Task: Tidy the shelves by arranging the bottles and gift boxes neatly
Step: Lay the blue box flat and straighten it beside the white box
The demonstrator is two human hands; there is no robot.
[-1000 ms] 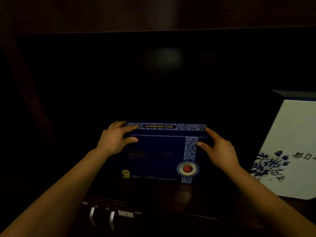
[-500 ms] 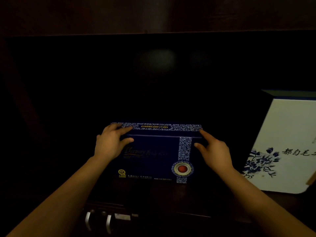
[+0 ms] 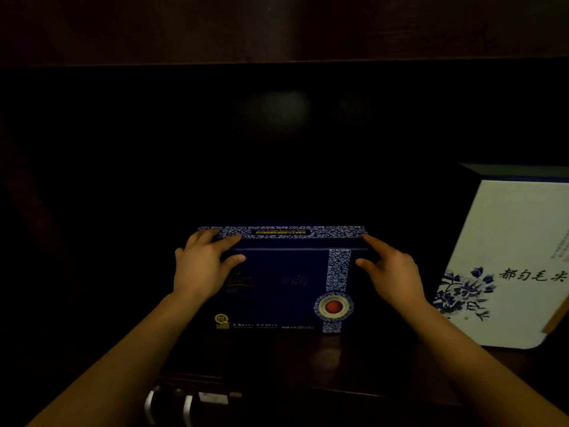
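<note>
head view, dim light: metal handles point(image 3: 167, 406) glint low at the left edge of the dark wooden shelf point(image 3: 354, 362). the left hand point(image 3: 201, 268) presses on the upper left corner of the dark blue gift box point(image 3: 283, 282), fingers spread over its patterned top edge, thumb on the front face. the box stands upright on the shelf, centre. the right hand point(image 3: 392, 271) touches its upper right corner, forefinger stretched, grip loose and wide. well apart to the right stands a white gift box point(image 3: 520, 260) with blue flowers.
</note>
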